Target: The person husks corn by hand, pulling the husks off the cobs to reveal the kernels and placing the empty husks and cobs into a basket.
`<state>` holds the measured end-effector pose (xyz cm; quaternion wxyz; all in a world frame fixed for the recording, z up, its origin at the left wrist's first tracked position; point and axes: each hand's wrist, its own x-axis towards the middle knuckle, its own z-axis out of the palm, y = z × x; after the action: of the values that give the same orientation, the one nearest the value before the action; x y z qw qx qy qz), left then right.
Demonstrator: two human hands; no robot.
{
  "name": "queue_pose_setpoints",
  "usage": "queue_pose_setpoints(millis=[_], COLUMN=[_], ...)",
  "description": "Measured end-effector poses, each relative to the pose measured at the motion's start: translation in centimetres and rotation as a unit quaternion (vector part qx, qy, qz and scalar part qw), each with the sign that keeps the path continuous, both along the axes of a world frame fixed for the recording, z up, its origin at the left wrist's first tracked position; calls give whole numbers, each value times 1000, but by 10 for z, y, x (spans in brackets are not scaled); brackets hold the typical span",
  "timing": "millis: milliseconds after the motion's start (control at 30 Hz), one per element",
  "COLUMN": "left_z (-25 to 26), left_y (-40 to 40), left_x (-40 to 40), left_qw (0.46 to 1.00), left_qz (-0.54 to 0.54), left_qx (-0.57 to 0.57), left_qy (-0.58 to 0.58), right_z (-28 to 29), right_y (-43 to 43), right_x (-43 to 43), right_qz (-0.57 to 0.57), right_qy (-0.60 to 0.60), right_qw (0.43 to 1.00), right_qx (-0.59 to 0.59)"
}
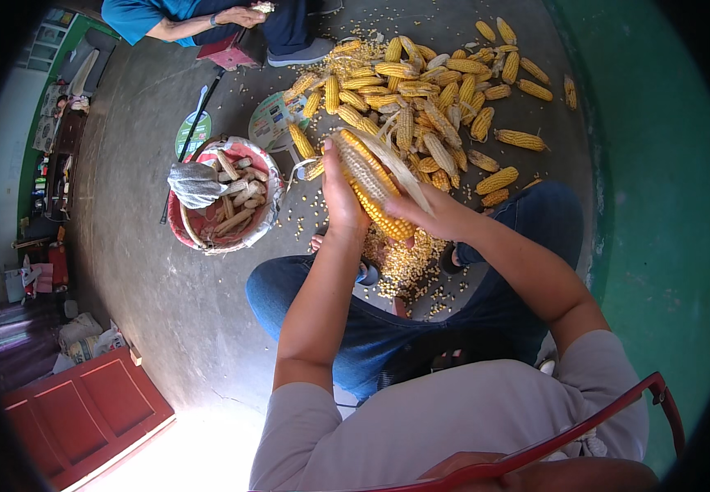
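My left hand (344,187) holds an ear of dried yellow corn (370,178) from its left side, over the floor between my knees. A band along the upper face of the ear is bare of kernels and shows the pale cob. My right hand (432,212) grips the ear's lower right side, thumb across the top. A dry pale husk leaf (399,163) lies along the right edge of the ear by that hand. Below, a heap of loose kernels (407,264) covers the floor between my feet.
Ahead, a large pile of corn ears (416,92) spreads over the floor. To the left stands a lined basket (272,178) of bare cobs with a grey cloth (195,184) on its rim. A black stick (198,126) lies behind it. Another person (176,21) sits at the top left.
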<state>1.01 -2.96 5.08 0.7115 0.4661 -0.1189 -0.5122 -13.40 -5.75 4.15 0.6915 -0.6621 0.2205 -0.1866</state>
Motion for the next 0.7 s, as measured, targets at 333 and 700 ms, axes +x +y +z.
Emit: queue_pose_setpoints(millis=[333,700], left_z=[3,5], left_y=[2,4], left_x=[4,7], left_qw=[993,993], left_qz=[-37,-31], left_qx=[-25,-56], left_qy=[106,98], right_z=[9,-5], right_y=[-2,13], right_x=[-6,2], right_qz=[95,48], right_qy=[-80,-91], right_qw=[957,942], right_qx=[261,319])
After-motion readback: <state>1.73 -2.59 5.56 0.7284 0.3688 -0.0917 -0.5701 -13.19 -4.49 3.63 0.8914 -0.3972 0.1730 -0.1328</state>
